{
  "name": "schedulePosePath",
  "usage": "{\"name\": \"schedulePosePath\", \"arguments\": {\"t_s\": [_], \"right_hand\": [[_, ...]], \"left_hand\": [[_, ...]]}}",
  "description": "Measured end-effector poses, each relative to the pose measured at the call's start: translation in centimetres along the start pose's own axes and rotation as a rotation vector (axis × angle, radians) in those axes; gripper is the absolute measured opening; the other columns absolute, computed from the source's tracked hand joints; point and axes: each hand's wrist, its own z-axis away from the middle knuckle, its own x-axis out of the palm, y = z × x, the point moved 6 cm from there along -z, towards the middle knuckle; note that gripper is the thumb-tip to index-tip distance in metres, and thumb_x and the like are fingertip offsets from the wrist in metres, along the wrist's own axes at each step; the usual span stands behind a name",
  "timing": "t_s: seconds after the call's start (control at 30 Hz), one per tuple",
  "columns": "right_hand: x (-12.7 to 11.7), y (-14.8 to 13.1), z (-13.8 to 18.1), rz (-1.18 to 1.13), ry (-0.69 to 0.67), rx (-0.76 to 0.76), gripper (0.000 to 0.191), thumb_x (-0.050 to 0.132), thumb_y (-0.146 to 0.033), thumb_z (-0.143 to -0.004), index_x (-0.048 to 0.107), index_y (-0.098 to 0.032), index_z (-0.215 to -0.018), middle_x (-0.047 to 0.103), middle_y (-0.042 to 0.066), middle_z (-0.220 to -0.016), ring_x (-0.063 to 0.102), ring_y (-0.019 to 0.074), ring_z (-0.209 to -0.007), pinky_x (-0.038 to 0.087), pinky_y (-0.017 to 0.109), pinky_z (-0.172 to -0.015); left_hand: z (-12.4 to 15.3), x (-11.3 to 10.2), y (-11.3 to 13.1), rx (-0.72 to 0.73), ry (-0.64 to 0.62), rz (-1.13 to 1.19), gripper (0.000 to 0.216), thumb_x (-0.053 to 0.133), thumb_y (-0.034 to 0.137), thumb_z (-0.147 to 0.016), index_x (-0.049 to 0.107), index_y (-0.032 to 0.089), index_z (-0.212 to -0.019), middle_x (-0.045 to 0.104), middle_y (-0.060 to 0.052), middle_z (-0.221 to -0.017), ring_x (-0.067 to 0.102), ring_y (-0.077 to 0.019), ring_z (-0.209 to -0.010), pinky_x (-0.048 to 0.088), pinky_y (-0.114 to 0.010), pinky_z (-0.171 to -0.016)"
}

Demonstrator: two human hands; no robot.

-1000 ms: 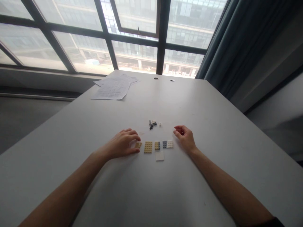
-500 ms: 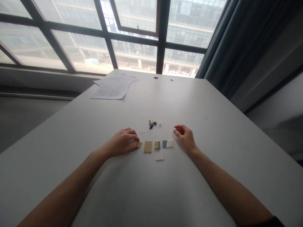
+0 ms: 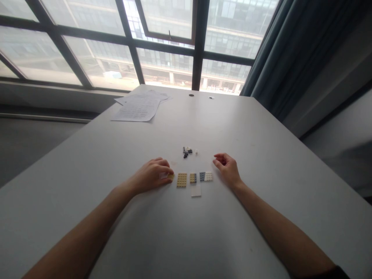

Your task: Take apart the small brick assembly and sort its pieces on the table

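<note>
My left hand (image 3: 155,172) is closed round a small tan building-block plate (image 3: 171,176), gripped between thumb and fingers and mostly covered by them. Just right of it lies a larger studded tan plate (image 3: 181,180). Further along the row are a small tan-and-grey plate (image 3: 193,178) and a grey-and-white pair of plates (image 3: 206,176). A smooth white square tile (image 3: 196,190) lies nearer to me. My right hand (image 3: 228,169) rests on its side on the table, right of the row, fingers loosely curled, thumb apart, nothing visible in it.
Beyond the plates is a little cluster of black, grey and white pieces (image 3: 186,152), with a tiny white piece (image 3: 196,152) beside it. Printed sheets (image 3: 136,108) lie at the far left of the white table (image 3: 186,240). Windows and a dark curtain (image 3: 270,73) stand behind.
My left fingertips have shifted slightly right and closed further over the small tan plate. The right hand and the other pieces stay where they were.
</note>
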Motion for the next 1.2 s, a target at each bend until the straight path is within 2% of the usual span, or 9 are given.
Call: {"name": "schedulePosePath", "arguments": {"t_s": [0.77, 0.97, 1.07, 1.2], "right_hand": [[0.0, -0.2, 0.0, 0.004, -0.002, 0.0, 0.027, 0.064, -0.035, -0.074, 0.066, -0.016, -0.093, 0.065, 0.004, -0.076, 0.054, 0.0149, -0.063, 0.045, 0.028, -0.063], [0.1, 0.1, 0.0, 0.013, 0.002, 0.003, 0.027, 0.064, -0.035, -0.074, 0.066, -0.016, -0.094, 0.065, 0.004, -0.076, 0.054, 0.0147, -0.064, 0.045, 0.028, -0.064], [0.1, 0.0, 0.0, 0.021, 0.005, 0.003, 0.028, 0.064, -0.035, -0.074, 0.067, -0.016, -0.093, 0.065, 0.004, -0.076, 0.054, 0.0149, -0.064, 0.045, 0.028, -0.063], [0.1, -0.2, 0.0, 0.026, 0.004, -0.004, 0.027, 0.064, -0.036, -0.074, 0.067, -0.016, -0.092, 0.065, 0.003, -0.076, 0.054, 0.0148, -0.063, 0.045, 0.028, -0.063]], "left_hand": [[-0.3, 0.5, 0.9, -0.045, 0.07, -0.054, 0.019, 0.058, 0.036, -0.082, 0.069, 0.023, -0.091, 0.065, -0.005, -0.093, 0.057, -0.0204, -0.087, 0.045, -0.032, -0.08], [-0.3, 0.1, 0.6, -0.053, 0.071, -0.059, 0.028, 0.059, 0.045, -0.081, 0.068, 0.023, -0.095, 0.066, -0.005, -0.096, 0.057, -0.0216, -0.09, 0.045, -0.034, -0.082], [-1.1, -0.7, 0.2, -0.073, 0.127, -0.059, 0.031, 0.057, 0.048, -0.082, 0.067, 0.022, -0.097, 0.066, -0.005, -0.098, 0.058, -0.022, -0.091, 0.044, -0.036, -0.084], [-3.7, -1.3, -0.8, -0.181, 0.2, -0.04, 0.027, 0.055, 0.041, -0.083, 0.067, 0.022, -0.099, 0.066, -0.004, -0.093, 0.058, -0.0216, -0.09, 0.045, -0.035, -0.082]]}}
